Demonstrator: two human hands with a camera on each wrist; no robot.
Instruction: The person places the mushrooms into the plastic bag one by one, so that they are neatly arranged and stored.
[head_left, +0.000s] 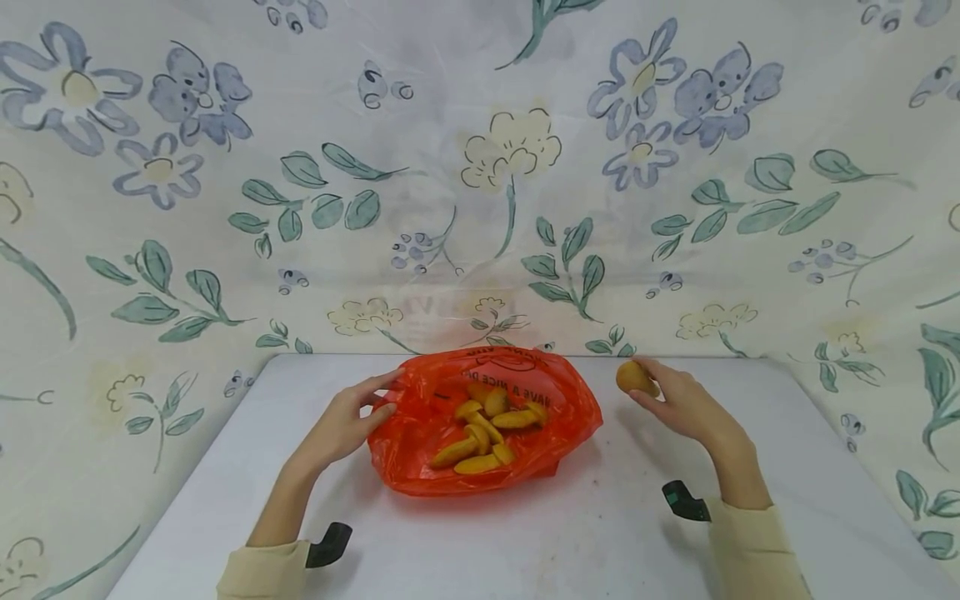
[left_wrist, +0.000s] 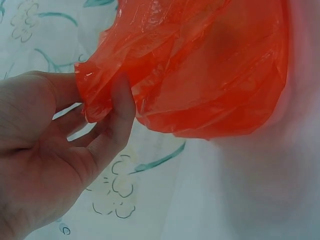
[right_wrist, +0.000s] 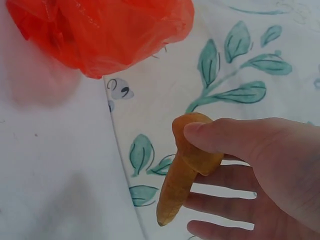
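Note:
A red plastic bag (head_left: 408, 467) lies with its mouth open on the white table, several yellow-brown mushrooms (head_left: 453, 453) inside it. My left hand (head_left: 341, 429) pinches the bag's left edge between thumb and fingers; in the left wrist view the red film (left_wrist: 210, 75) stretches away from them. To the right of the bag, apart from it, my right hand (head_left: 686, 404) holds another mushroom (head_left: 632, 377). Seen from the right wrist, the thumb presses on that mushroom's cap and its stem (right_wrist: 175, 192) points downward.
The white table (head_left: 525, 550) carries a few small dark specks to the right of the bag. Behind it and at both sides hangs a floral cloth (head_left: 450, 250). A black wrist camera mount (head_left: 328, 546) sits by the left cuff, a similar one (head_left: 686, 502) by the right.

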